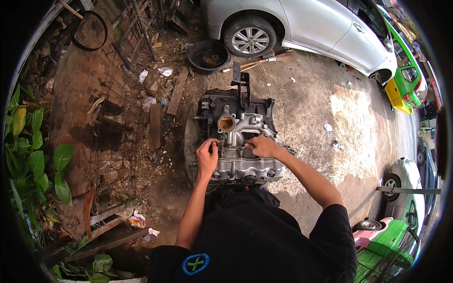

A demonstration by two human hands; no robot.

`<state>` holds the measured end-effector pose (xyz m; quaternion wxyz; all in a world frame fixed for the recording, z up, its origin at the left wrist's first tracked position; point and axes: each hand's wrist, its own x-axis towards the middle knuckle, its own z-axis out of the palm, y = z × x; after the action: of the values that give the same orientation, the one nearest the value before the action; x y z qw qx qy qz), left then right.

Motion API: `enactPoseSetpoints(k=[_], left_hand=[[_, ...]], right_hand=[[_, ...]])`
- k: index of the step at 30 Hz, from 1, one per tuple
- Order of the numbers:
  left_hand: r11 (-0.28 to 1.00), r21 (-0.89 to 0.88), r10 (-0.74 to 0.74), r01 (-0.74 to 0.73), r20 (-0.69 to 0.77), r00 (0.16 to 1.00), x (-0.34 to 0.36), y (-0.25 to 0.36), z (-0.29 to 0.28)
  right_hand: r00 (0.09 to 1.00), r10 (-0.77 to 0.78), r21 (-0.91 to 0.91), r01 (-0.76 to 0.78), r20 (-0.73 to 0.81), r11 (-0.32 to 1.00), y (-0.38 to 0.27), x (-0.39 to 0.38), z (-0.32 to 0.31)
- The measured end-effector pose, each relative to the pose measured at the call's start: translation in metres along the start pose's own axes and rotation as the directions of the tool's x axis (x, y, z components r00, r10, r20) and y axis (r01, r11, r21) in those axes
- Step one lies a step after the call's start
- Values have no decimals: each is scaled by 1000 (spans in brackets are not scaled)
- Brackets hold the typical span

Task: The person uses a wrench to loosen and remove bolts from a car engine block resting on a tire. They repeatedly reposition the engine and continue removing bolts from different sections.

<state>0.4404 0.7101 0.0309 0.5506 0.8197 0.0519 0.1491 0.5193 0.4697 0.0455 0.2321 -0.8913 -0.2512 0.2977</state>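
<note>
In front of me stands an engine with a ribbed silver cover along its near side. A cast intake manifold lies across its top, with a round brownish opening at its upper left. My left hand is at the manifold's left side, fingers curled and thumb against them. My right hand reaches over the manifold's right part, its fingertips pinched together near the middle. Whatever either hand may hold is too small or hidden to make out. A black metal bracket rises from the engine's far side.
Beyond the engine are a black basin with liquid, a broom and a silver car. Wooden planks and litter lie on the left, beside a rusty sheet. Green vehicles stand along the right.
</note>
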Motion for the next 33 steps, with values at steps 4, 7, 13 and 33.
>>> enactPoseSetpoints(k=[4,7,13,33], left_hand=[[998,20,-53,53,23,998,-1,0,0],[1000,-2,-6,6,-13,1000,1,-2,1],[1000,6,-9,9,6,1000,0,-3,0],[1000,-23,7,-7,-10,1000,1,-2,2]], right_hand=[[994,-64,-40,68,86,997,3,5,-1],[928,261,494,-363,266,790,-13,-2,11],[783,290,769,-338,550,-543,-64,-4,30],[970,134,390,-45,-204,920,17,-43,15]])
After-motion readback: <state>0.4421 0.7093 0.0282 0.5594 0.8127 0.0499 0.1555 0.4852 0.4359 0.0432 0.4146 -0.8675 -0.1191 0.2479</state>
